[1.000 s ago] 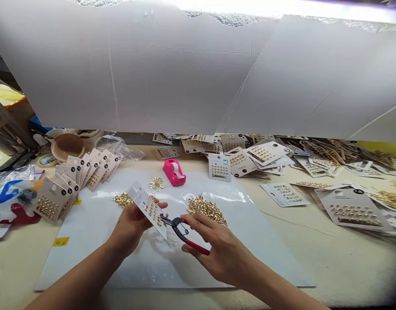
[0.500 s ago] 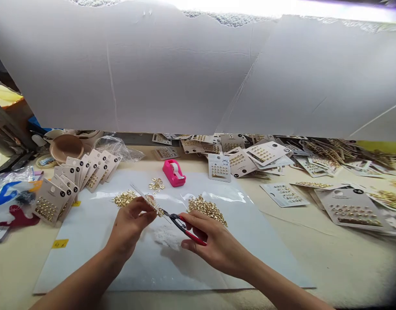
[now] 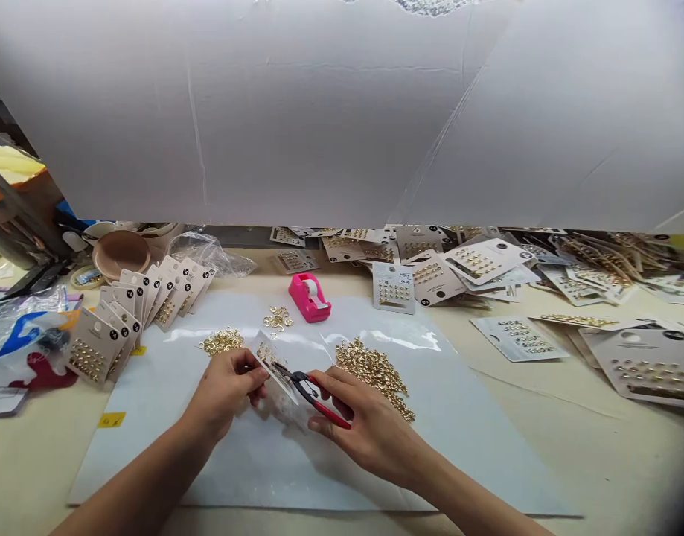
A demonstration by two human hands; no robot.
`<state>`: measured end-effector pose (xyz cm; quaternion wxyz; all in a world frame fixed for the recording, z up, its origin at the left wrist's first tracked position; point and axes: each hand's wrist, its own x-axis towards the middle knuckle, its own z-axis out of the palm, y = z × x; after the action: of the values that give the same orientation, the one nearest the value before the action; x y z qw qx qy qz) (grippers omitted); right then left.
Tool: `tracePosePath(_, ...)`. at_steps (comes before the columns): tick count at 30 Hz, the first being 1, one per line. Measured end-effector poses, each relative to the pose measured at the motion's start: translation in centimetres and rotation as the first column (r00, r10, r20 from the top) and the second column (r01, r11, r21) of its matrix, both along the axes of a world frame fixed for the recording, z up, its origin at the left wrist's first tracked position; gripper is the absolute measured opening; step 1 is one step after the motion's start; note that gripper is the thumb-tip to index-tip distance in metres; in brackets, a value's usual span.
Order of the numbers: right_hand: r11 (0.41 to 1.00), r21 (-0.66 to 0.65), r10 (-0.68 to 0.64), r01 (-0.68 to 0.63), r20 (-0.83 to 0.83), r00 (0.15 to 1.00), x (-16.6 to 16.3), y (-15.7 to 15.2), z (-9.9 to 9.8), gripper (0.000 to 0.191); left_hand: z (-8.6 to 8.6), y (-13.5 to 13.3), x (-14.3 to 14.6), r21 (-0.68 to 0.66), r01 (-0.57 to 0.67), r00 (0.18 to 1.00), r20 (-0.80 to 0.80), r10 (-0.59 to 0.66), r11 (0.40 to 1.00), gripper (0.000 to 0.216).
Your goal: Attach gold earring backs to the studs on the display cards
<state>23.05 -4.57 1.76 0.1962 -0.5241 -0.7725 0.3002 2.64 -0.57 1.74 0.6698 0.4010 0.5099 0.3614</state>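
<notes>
My left hand pinches the edge of a small earring card, held tilted above the white work sheet. Gold-coloured pieces sit on the card's face. Red-handled pliers are gripped in my right hand, and their dark jaws meet the pieces on the card. Whether the jaws are closed on a piece is too small to tell. Just right of the pliers lies a heap of small gold pieces. Beyond my left hand are gold ring-shaped pieces and another little cluster of rings.
A pink tape dispenser stands at the sheet's back edge. Filled cards fan out at left, near a brown bowl and plastic bags. Many more cards pile up at right. A white board hangs across the back.
The card has turned so that its face with the gold pieces shows more. The pliers' tip has shifted slightly on it. The whole view has moved a little.
</notes>
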Motion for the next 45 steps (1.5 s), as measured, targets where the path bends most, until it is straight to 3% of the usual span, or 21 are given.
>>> tracePosePath(4,0.999,-0.040,0.014,-0.014,0.001,1.000,0.1,-0.3,0.0,0.016,0.3,0.1,0.0,-0.037,0.091,0.996,0.009,-0.091,0.995,0.012)
tracePosePath(9,0.996,-0.084,0.035,-0.037,-0.027,0.999,0.1,-0.8,-0.2,0.014,0.0,0.0,0.4,0.001,0.106,0.994,-0.009,-0.106,0.994,0.012)
tracePosePath(18,0.998,0.031,0.049,-0.053,0.126,0.991,0.0,-1.7,-0.9,0.031,-0.5,-0.6,1.1,0.059,0.016,0.993,-0.116,-0.009,0.998,0.008)
tracePosePath(22,0.998,0.051,0.013,-0.026,0.254,0.967,-0.1,-2.2,-0.8,0.041,-1.0,-0.6,1.1,0.064,0.007,1.000,-0.022,-0.006,0.998,0.009)
tracePosePath(27,0.999,0.036,-0.009,0.002,0.192,0.981,0.3,-2.4,0.1,0.038,-0.9,-0.7,1.0,0.057,0.101,0.993,0.062,-0.105,0.993,0.018)
tracePosePath(35,0.987,-0.159,0.043,-0.030,0.080,0.996,0.5,-2.4,1.7,0.026,-0.3,-0.3,0.4,-0.070,0.241,0.959,0.169,-0.227,0.968,0.023)
tracePosePath(45,0.989,-0.148,0.025,-0.001,0.156,0.987,0.9,-3.2,1.6,0.041,-0.4,0.2,-0.5,-0.314,0.338,0.917,0.322,-0.236,0.887,0.016)
